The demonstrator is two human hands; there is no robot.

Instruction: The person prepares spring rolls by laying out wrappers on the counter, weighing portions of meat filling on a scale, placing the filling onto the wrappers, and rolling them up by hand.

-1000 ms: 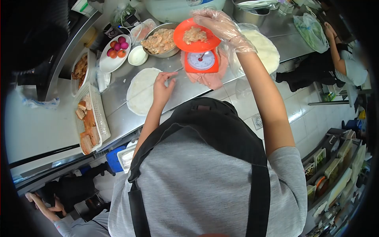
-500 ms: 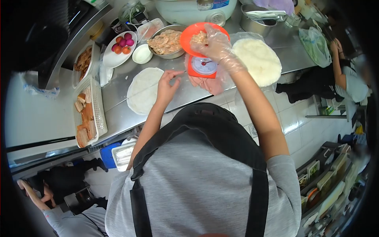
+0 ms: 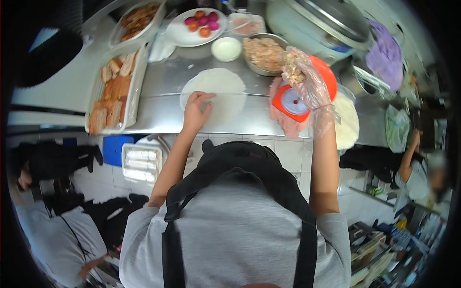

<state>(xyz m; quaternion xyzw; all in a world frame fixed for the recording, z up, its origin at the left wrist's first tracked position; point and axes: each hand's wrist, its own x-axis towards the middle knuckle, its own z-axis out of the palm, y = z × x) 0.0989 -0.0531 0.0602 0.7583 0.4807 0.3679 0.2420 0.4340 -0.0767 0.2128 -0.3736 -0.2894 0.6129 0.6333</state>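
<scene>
My right hand (image 3: 311,86), in a clear plastic glove, is closed around a lump of chunky filling (image 3: 293,66). Behind it is the orange plate (image 3: 326,72) on the orange scale (image 3: 291,103), which stands on a pink cloth (image 3: 289,126). To the left, a metal bowl (image 3: 264,54) holds more of the filling. My bare left hand (image 3: 196,111) holds nothing and has its fingers apart, at the lower left part of a round white wrapper (image 3: 221,91) on the steel counter. A stack of white wrappers (image 3: 346,122) lies right of the scale.
At the back are a small white bowl (image 3: 226,49), a plate of purple and orange balls (image 3: 177,33) and a large pot (image 3: 307,29). A basket of browned pieces (image 3: 137,91) stands left. Other people (image 3: 62,240) are at the lower left and far right.
My right hand has lifted the filling off the orange plate and moved left of it. The view has turned, so the counter's things appear shifted right; my left hand is now over the wrapper.
</scene>
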